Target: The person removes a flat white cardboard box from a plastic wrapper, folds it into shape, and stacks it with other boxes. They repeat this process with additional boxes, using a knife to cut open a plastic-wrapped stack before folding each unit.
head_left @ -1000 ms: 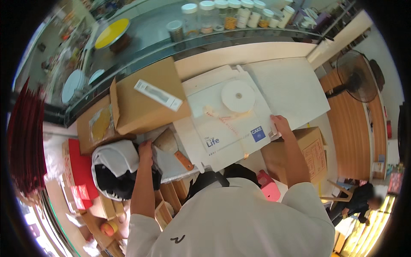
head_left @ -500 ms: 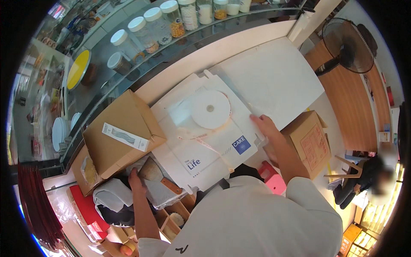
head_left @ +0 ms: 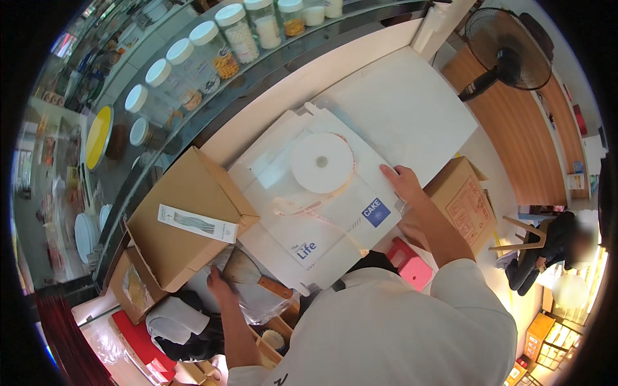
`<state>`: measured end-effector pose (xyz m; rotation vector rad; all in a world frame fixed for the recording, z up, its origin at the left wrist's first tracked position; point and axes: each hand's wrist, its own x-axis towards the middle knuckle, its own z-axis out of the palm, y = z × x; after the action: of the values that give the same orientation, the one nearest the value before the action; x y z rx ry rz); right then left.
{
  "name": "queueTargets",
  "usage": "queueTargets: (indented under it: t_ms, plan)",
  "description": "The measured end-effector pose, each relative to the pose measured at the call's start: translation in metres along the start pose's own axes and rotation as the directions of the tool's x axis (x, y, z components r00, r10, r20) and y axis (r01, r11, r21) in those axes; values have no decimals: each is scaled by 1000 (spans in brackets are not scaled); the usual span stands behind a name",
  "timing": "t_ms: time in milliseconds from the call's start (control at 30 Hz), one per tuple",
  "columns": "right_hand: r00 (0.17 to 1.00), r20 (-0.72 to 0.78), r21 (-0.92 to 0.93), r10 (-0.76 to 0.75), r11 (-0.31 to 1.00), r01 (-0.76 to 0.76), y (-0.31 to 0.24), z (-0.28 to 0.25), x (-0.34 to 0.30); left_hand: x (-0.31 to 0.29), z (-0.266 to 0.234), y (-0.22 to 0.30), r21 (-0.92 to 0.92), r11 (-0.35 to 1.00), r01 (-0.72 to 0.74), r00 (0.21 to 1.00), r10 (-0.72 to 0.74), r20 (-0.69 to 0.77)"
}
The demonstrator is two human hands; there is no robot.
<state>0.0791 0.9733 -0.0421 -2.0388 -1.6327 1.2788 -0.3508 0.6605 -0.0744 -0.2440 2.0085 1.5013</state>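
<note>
A flat white cardboard cake box (head_left: 270, 186) with blue print lies on the work surface in front of me. On top of it rests a white reel of ribbon (head_left: 308, 162), with loose ribbon trailing toward me. My right hand (head_left: 405, 184) has its fingers closed at the box's right edge. My left hand (head_left: 221, 285) is lower left, beside a broad-bladed scraper (head_left: 275, 287) with a wooden handle. The scraper lies on a clear plastic-wrapped package (head_left: 261, 307). The left fingertips are partly hidden, so I cannot make out their grip.
At left stands a brown carton (head_left: 167, 238) with a slim white packet (head_left: 197, 223) on it. Lidded jars (head_left: 235, 32) line a glass shelf beyond. To the right are another carton (head_left: 467, 206), a pink stool (head_left: 412, 265), a black fan (head_left: 508, 55) and a seated person (head_left: 547, 251).
The whole view has tilted and shifted a little. Both hands stay at about the same spots relative to the cake box and the scraper.
</note>
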Motion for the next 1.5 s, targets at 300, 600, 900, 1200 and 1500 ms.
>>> queueTargets:
  t_ms: [300, 600, 900, 1200, 1500]
  plan:
    - [994, -100, 4, -39, 999, 40, 8, 2, -6, 16, 0, -12, -188, 982, 13, 988, 17, 155]
    - [971, -222, -87, -90, 994, 72, 0, 6, -11, 31, -11, -24, -199, 974, 105, 925, -23, 380]
    - [960, -274, -145, -57, 989, 18, 8, 7, -5, 41, -14, -30, -171, 981, 87, 899, -4, 438]
    - [719, -562, -353, -408, 905, 237, 11, 25, -33, 51, -24, -17, 75, 996, 38, 903, -66, 424]
    - [837, -519, 833, 175, 324, 448, 79, 106, -80, 56, -68, -33, 263, 849, -459, 848, 331, 413]
